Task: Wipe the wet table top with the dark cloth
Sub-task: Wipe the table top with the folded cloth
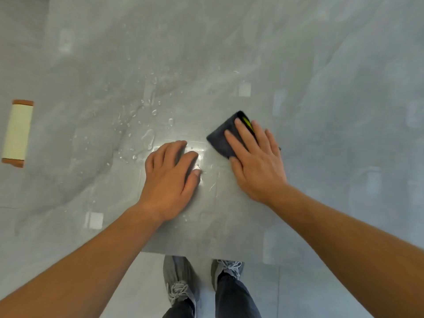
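A grey, glossy marbled table top (229, 53) fills the view. Water drops and small puddles (148, 136) lie left of centre, from the middle of the table toward its near edge. The dark cloth (221, 140), folded with a yellow mark showing, lies flat on the table right of centre. My right hand (257, 159) presses on the cloth with straight, spread fingers. My left hand (171, 177) rests on the wet surface just left of the cloth, its fingers loosely bent and holding nothing.
A cream roll with brown ends (17, 133) lies at the far left of the table. The table's near edge (195, 255) runs just above my grey shoes (181, 285) on the pale floor.
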`<move>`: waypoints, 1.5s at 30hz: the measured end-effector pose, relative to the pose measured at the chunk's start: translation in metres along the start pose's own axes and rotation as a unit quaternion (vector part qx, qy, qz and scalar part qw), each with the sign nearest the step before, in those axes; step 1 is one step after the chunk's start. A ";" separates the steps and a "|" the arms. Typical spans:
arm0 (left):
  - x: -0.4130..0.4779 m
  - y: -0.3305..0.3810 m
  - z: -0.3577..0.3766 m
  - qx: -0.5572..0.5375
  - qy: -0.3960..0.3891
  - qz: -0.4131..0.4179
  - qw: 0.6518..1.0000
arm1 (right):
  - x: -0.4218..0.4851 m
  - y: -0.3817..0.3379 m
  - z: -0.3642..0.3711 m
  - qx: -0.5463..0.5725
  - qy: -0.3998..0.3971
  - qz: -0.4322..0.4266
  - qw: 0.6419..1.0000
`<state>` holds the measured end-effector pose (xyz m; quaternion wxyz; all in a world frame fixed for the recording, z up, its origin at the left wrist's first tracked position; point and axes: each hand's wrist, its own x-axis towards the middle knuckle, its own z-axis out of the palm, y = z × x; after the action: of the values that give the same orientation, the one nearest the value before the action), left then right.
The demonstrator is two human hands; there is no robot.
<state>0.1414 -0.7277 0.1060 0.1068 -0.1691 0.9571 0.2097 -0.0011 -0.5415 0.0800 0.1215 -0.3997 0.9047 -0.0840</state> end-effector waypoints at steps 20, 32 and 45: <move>0.189 -0.018 -0.055 0.052 -0.020 0.056 0.997 | 0.136 0.035 -0.029 0.048 0.051 0.198 0.978; 0.199 -0.033 -0.054 0.054 -0.040 0.069 0.995 | 0.168 0.045 -0.040 0.039 0.041 0.191 0.980; 0.244 -0.030 -0.076 0.082 -0.018 0.067 0.994 | 0.158 0.054 -0.053 0.013 -0.029 0.112 0.993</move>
<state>-0.0828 -0.8542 0.0953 0.1233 -0.0912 0.9781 0.1405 -0.1570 -0.6201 0.0933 0.1614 -0.2968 0.9385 -0.0705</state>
